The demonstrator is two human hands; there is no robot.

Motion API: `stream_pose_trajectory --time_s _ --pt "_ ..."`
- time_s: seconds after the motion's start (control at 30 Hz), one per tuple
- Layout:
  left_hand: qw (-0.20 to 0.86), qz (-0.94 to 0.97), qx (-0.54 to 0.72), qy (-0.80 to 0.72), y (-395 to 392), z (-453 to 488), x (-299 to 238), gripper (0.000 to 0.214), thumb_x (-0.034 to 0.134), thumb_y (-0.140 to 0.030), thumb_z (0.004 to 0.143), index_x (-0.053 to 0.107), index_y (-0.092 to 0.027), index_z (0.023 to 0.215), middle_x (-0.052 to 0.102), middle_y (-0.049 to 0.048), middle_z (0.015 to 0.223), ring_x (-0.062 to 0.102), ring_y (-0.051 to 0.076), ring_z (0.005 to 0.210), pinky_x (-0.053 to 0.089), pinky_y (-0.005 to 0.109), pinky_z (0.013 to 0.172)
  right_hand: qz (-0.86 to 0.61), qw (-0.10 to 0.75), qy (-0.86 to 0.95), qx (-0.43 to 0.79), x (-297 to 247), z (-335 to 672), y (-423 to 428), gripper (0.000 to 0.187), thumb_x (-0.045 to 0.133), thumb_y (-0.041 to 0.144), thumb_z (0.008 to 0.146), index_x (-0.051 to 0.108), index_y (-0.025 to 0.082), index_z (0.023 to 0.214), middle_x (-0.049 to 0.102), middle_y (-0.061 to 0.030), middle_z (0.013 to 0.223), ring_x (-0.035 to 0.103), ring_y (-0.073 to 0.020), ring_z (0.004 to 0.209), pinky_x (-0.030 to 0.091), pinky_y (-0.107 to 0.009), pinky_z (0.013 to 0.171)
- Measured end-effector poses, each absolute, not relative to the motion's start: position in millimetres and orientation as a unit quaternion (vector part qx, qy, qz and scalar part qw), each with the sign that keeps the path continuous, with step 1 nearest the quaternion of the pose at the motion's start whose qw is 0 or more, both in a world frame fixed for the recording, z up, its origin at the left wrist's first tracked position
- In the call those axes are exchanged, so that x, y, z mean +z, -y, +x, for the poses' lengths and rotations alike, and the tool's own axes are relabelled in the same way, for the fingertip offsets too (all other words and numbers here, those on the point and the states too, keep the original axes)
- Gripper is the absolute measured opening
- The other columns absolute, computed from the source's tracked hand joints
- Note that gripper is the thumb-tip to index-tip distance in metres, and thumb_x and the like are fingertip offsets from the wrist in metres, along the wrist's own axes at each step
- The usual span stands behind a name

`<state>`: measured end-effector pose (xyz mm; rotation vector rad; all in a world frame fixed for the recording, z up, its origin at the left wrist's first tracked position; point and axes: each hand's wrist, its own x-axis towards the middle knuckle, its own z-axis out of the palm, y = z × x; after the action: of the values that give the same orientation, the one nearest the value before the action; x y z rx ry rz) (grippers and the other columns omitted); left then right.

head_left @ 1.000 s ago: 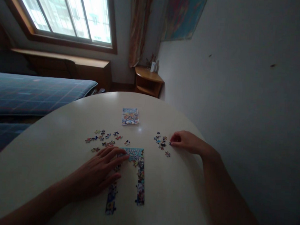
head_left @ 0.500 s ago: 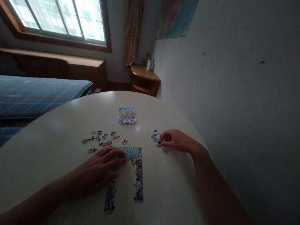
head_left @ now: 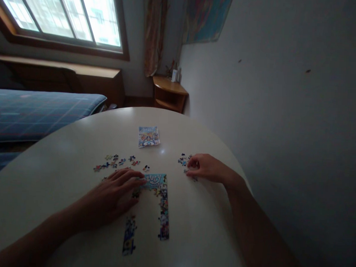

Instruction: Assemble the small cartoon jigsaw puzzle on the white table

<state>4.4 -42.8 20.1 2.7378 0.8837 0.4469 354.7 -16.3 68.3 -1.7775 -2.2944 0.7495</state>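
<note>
I see my left hand point(head_left: 114, 193) spread flat on the joined puzzle frame point(head_left: 155, 195) at six o'clock on the surface point(head_left: 63, 164), apparently steadying it, while my right hand point(head_left: 204, 167) curls over loose pieces point(head_left: 183, 160) at two o'clock, grip unclear.

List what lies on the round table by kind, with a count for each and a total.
Assembled puzzle frame: 1
Reference picture card: 1
Groups of loose puzzle pieces: 2, left group, right group
Hands: 2, left hand, right hand
Total: 6
</note>
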Motion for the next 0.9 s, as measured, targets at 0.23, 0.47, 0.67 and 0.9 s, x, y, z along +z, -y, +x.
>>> stream_pose_trajectory --time_s 0.23,0.47,0.67,0.9 --pt "0.155 0.927 0.135 -0.312 39 -14 26 0.080 0.074 -0.045 0.079 0.037 -0.032 0.148 0.038 0.0083 0.154 0.037 0.035 0.140 0.038 0.056 0.113 -0.582 0.065 0.757 0.290 62 353 16 0.012 0.066 0.025 0.076 0.071 0.016 0.082 0.069 -0.0027 0.074 0.059 -0.0140 0.064 0.040 -0.024 0.059" --pt "0.186 0.926 0.101 -0.312 44 -8 22 0.095 0.074 -0.056 0.077 0.025 -0.031 0.155 0.030 0.0099 0.160 0.026 0.038 0.146 0.031 0.059 0.116 -0.569 0.063 0.771 0.280 63 347 15 0.008 0.064 0.023 0.075 0.067 0.016 0.079 0.068 -0.0036 0.076 0.059 -0.0146 0.066 0.041 -0.025 0.061" --pt "0.172 0.927 0.104 -0.316 43 -9 19 0.099 0.069 -0.064 0.079 0.018 -0.029 0.157 0.023 0.0111 0.163 0.021 0.036 0.149 0.026 0.058 0.119 -0.578 0.045 0.766 0.278 66 345 16 0.017 0.065 0.029 0.077 0.069 0.016 0.088 0.068 -0.0043 0.079 0.060 -0.0160 0.069 0.043 -0.027 0.064" --pt "0.159 0.923 0.119 -0.330 41 -10 17 0.100 0.068 -0.067 0.079 0.019 -0.028 0.156 0.025 0.0106 0.162 0.023 0.034 0.148 0.028 0.054 0.119 -0.580 0.022 0.767 0.274 64 345 14 0.014 0.065 0.030 0.076 0.068 0.017 0.081 0.070 -0.0048 0.080 0.061 -0.0167 0.070 0.043 -0.027 0.064"
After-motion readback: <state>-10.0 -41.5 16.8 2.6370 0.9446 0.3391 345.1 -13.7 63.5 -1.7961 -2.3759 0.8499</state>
